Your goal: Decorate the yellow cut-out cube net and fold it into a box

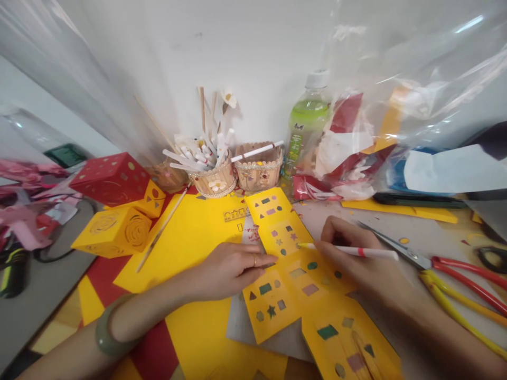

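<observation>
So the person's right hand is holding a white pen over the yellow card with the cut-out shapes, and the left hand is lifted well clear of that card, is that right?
Not quite. The head view shows the left hand pressing its fingertips on the edge of the yellow card, not lifted clear. The rest stands: the right hand holds a white pen over that card.

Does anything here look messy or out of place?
Mostly clutter. Paper scraps dot the table near the scissors, and a stick lies slanted across the yellow sheet. The cut-out card itself lies flat, held by the left hand, with the right hand holding a pen.
</observation>
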Demonstrator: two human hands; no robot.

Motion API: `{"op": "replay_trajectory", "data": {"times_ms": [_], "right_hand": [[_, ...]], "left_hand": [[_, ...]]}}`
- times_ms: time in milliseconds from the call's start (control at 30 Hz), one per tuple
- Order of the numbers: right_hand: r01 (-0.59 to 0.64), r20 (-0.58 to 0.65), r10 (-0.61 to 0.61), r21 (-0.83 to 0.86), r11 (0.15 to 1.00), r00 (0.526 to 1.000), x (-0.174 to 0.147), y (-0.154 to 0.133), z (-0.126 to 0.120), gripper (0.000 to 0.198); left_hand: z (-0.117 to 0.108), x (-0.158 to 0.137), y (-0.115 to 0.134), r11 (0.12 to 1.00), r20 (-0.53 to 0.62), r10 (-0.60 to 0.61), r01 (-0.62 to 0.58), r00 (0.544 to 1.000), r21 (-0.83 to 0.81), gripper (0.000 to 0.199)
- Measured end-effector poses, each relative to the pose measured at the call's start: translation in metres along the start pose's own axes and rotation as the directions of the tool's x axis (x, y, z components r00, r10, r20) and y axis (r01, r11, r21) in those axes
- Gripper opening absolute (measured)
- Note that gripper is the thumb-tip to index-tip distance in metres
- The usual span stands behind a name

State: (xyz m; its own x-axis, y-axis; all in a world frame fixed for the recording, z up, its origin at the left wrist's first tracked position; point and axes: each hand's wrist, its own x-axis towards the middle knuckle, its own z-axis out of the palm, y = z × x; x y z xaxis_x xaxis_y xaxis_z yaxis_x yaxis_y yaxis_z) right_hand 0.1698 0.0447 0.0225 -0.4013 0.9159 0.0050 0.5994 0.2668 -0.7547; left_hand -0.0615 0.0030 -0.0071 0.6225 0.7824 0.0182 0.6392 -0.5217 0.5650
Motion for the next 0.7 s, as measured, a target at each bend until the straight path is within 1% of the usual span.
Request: {"op": "replay_trajectory", "data": {"times_ms": [233,433,567,700], "right_hand": [[0.01,-0.006,-0.01,0.007,1.0,1.0,0.0002,0.0023,0.0019,0.023],[-0.016,-0.005,0.016,-0.001,1.0,1.0,0.0002,-0.0038,-0.0009,0.024],[-0.003,-0.01,0.003,-0.004,1.0,1.0,-0.0003,-0.0051,-0.0014,0.024],[-0.01,-0.01,0.011,0.061,0.998,1.0,-0.0008,0.002,-0.0003,0.025]], "left_hand": [[-0.0005,0.0002,0.0007,1.0,0.0,0.019,-0.019,1.0,-0.002,0.03],[-0.0005,0.0004,0.0004,1.0,-0.005,0.022,-0.022,1.0,0.0,0.03],[-0.0003,0.0007,-0.0001,1.0,-0.01,0.026,-0.026,1.0,0.006,0.03],[-0.0012,0.0004,0.0007,1.0,-0.002,0.019,-0.019,1.0,0.001,0.031]]}}
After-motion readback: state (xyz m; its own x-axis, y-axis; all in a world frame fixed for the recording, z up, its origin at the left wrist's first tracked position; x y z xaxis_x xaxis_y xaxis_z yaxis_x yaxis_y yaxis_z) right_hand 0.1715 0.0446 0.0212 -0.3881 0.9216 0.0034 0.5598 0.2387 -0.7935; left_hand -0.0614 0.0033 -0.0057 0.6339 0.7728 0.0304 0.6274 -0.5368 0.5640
